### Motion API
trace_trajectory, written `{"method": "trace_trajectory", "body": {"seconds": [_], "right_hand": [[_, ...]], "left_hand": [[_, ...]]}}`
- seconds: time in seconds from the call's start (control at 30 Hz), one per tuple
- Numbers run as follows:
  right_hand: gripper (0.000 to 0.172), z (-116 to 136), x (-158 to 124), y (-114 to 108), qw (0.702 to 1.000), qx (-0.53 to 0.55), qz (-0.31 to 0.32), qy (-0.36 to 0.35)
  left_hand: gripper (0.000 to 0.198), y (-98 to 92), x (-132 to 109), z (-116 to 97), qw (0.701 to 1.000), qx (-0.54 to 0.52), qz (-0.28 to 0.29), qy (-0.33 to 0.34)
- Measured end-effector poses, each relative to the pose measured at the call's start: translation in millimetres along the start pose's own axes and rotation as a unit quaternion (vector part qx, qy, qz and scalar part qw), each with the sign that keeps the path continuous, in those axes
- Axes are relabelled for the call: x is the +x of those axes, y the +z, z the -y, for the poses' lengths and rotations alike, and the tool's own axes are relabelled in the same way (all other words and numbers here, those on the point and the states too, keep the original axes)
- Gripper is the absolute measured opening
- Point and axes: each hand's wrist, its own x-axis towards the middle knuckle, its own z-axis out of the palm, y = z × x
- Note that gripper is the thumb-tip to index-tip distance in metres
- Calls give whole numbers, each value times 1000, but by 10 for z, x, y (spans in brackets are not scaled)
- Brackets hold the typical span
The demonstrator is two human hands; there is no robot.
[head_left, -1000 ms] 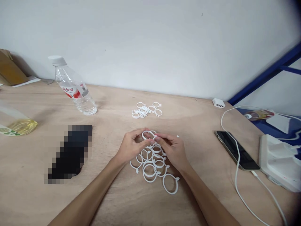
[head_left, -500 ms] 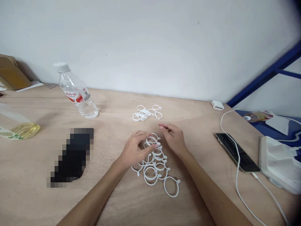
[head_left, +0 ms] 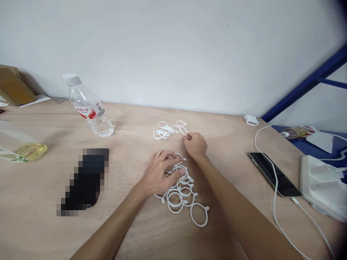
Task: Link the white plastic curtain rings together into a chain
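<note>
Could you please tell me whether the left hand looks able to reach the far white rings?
Probably yes: nothing stands between the left hand and the far white rings, with the right hand only at their right edge.

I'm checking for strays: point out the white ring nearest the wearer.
The white ring lowest in the picture, at the lower right of the near pile. Its whole outline shows, while the pile's others overlap, some partly behind the left hand.
</note>
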Motion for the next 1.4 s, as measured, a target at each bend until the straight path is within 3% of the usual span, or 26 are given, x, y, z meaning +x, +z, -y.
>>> {"method": "trace_trajectory", "body": {"seconds": [0.13,0.27,0.37,0.47,0.57,0.83,1.07,1.17,1.3,1.4], "right_hand": [[23,-99,-73,-48,997,48,-3,-54],[22,-84,-379,-247,978,149,35,-140],[18,-25,-663,-432,960,213,40,-180],[15,19,-852,-560,946,254,57,-195],[14,18,-915,-600,939,285,62,-183],[17,-30,-931,-553,922,354,135,-84],[13,-17,-949,-490,929,349,98,-78],[13,-1,-940,-502,926,354,110,-70],[17,-7,-832,-556,915,366,158,-63],[23,-42,-615,-506,930,342,118,-60]], "left_hand": [[34,28,6,32,997,-45,-61,-23],[54,69,18,71,984,-96,-125,-78],[65,82,24,84,982,-111,-127,-81],[54,70,28,77,984,-124,-115,-62],[41,46,31,62,984,-141,-106,-39],[32,10,29,30,986,-133,-94,-33],[30,21,17,38,985,-138,-96,-39],[31,26,19,45,985,-139,-97,-45],[35,47,29,69,984,-127,-114,-53],[39,69,33,91,986,-104,-121,-54]]}}
